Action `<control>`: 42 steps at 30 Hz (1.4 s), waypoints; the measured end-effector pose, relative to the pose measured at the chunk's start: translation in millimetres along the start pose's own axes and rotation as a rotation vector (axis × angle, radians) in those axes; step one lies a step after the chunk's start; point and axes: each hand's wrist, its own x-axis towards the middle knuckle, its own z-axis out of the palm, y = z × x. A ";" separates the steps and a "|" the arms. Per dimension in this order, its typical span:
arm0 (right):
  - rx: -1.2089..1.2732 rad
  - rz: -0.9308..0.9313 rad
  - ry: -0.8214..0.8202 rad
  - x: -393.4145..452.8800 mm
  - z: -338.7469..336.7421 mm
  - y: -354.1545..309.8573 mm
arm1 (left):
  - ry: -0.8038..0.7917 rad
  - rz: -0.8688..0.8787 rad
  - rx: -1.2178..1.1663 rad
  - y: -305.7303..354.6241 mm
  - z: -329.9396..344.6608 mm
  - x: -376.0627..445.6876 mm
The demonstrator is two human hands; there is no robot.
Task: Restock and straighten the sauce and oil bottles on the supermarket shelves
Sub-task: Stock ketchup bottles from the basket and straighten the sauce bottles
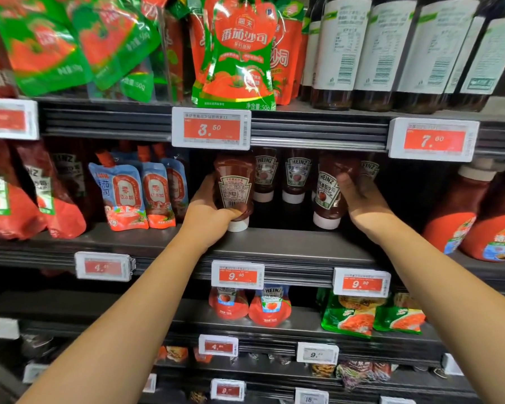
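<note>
The left hand wraps its fingers around a dark red upside-down plastic ketchup bottle with white cap, barcode side outward, probably to turn the front label forward. At 3 o'clock from it, the right hand grips a second, similar ketchup bottle, tilted, on the grey metal shelf.
</note>
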 end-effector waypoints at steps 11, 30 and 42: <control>-0.674 0.078 0.115 -83.9 -0.6 -35.3 | -0.016 0.031 0.126 0.3 -24.2 -3.3; -0.151 -0.117 -0.151 -21.0 145.6 -66.0 | -0.008 0.085 0.202 2.4 -28.3 -20.9; 0.035 -0.089 -0.453 -3.0 114.2 -42.9 | -0.090 0.100 0.222 9.4 -21.7 -21.4</control>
